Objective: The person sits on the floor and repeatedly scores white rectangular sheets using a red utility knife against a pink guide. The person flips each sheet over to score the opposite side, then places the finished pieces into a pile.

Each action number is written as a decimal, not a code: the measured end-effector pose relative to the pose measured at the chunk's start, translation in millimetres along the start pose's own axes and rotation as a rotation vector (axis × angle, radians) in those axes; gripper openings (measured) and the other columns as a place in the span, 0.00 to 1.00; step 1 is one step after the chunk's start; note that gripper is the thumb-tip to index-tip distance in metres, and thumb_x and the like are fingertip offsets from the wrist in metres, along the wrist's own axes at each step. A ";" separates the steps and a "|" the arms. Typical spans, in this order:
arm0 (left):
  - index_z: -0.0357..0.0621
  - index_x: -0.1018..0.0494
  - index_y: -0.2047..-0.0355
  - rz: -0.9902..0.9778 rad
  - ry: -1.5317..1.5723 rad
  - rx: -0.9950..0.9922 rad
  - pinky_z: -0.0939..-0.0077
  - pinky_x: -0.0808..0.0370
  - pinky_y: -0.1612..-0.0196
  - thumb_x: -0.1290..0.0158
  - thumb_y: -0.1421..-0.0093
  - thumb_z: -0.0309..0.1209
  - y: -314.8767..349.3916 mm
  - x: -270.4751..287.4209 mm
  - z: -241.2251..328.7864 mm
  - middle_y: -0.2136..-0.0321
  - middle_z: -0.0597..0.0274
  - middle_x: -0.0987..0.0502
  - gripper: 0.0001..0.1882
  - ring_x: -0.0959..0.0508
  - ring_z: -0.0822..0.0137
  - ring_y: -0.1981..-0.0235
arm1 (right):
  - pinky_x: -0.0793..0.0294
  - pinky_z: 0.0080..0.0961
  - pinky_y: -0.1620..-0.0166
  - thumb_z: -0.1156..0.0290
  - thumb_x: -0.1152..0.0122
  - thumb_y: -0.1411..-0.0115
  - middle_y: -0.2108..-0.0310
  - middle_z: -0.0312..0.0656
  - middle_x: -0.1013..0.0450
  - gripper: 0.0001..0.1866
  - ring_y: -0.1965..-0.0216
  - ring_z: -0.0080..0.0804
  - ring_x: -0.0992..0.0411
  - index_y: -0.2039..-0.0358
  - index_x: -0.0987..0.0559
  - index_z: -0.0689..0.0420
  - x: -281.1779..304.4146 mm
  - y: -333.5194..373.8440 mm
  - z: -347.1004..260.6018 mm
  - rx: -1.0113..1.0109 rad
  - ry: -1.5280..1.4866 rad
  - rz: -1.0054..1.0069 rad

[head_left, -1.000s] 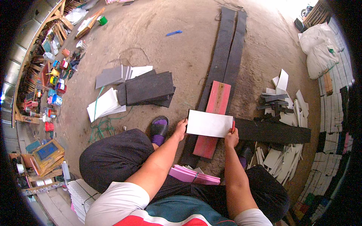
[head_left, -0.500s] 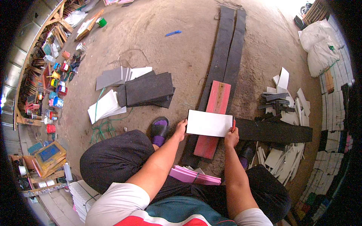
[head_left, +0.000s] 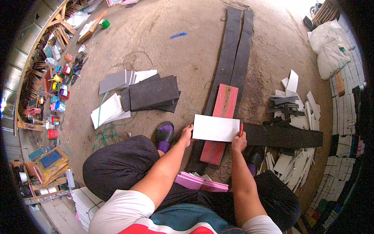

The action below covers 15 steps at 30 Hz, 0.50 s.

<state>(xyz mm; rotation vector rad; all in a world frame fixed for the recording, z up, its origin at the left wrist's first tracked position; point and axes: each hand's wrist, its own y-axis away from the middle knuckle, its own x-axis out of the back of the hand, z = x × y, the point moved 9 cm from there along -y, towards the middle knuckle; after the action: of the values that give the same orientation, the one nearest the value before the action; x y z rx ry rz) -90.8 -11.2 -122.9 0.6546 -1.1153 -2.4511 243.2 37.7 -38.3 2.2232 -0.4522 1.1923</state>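
A white rectangular foam sheet (head_left: 216, 128) is held level between my two hands, over a red board (head_left: 227, 99). My left hand (head_left: 187, 134) grips its left edge. At the opposite edge, my right hand (head_left: 239, 141) closes on the sheet's corner and also holds a slim red tool (head_left: 241, 128), whose kind I cannot make out. The red board lies across long black strips (head_left: 230, 46) on the ground. Under my right hand's side, another black strip (head_left: 280, 135) stretches to the right. Between my legs rests a tied bundle of pink sheets (head_left: 200, 182).
To the left lie stacked black sheets (head_left: 154, 93), white sheets (head_left: 109, 111) and green twine (head_left: 105, 134). White and black offcuts (head_left: 290, 101) are heaped at right, beside white sacks (head_left: 331, 50). A blue tool (head_left: 178, 35) lies ahead. Paint cans (head_left: 60, 106) line the left wall.
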 end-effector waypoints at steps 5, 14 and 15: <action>0.46 0.31 0.39 -0.056 -0.023 0.052 0.54 0.26 0.47 0.53 0.29 0.48 6.5 -12.5 0.4 0.46 0.61 0.24 0.26 0.24 0.60 0.46 | 0.27 0.51 0.54 0.56 0.49 0.31 0.60 0.55 0.20 0.15 0.55 0.60 0.23 0.53 0.24 0.52 -0.3 -6.1 7.5 0.003 0.005 0.014; 0.52 0.27 0.41 -0.088 -0.070 -0.042 0.64 0.18 0.62 0.46 0.33 0.51 -11.8 -0.6 -8.4 0.56 0.64 0.19 0.26 0.17 0.66 0.61 | 0.27 0.53 0.56 0.57 0.48 0.32 0.62 0.56 0.21 0.13 0.56 0.60 0.23 0.54 0.25 0.52 -3.7 -1.7 5.8 -0.011 -0.014 0.027; 0.52 0.28 0.39 -0.076 -0.077 -0.043 0.63 0.18 0.60 0.46 0.32 0.49 -11.5 1.2 -7.5 0.55 0.63 0.18 0.26 0.17 0.64 0.59 | 0.27 0.53 0.56 0.57 0.47 0.32 0.61 0.55 0.22 0.13 0.56 0.60 0.23 0.54 0.25 0.51 -5.6 -3.0 5.2 0.029 0.008 0.056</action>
<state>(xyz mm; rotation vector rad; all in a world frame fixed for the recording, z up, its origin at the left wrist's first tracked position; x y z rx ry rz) -89.3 -9.2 -136.4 0.6040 -1.0812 -2.5776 245.2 37.0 -46.3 2.2427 -0.5003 1.2433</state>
